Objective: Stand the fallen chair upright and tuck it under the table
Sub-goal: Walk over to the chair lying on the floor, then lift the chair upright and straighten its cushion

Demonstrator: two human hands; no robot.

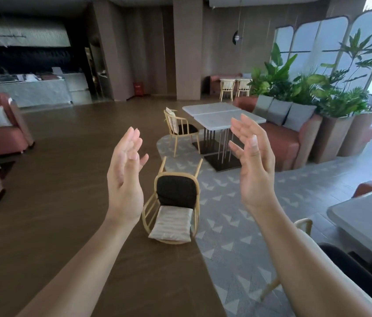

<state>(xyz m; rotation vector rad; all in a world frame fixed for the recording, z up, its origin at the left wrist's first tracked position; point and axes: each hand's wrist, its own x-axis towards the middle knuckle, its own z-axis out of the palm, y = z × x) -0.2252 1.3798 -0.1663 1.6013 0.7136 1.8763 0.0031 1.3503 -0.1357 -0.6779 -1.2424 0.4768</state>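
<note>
Fallen chair [176, 202] on its back at 6 o'clock of marble surface [221, 115], legs pointing toward it, possibly straddling wood floor [66, 168] and patterned carpet [237, 213]. Left hand [124, 177] and right hand [253, 165] raised, fingers spread, grasping nothing, flanking chair.

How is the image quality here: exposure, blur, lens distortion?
Head view: daylight from the windows at right, slightly blown out; counter area at left dim; wide-angle bending at the edges; fallen chair and both open hands, left hand and right hand, reasonably sharp.
</note>
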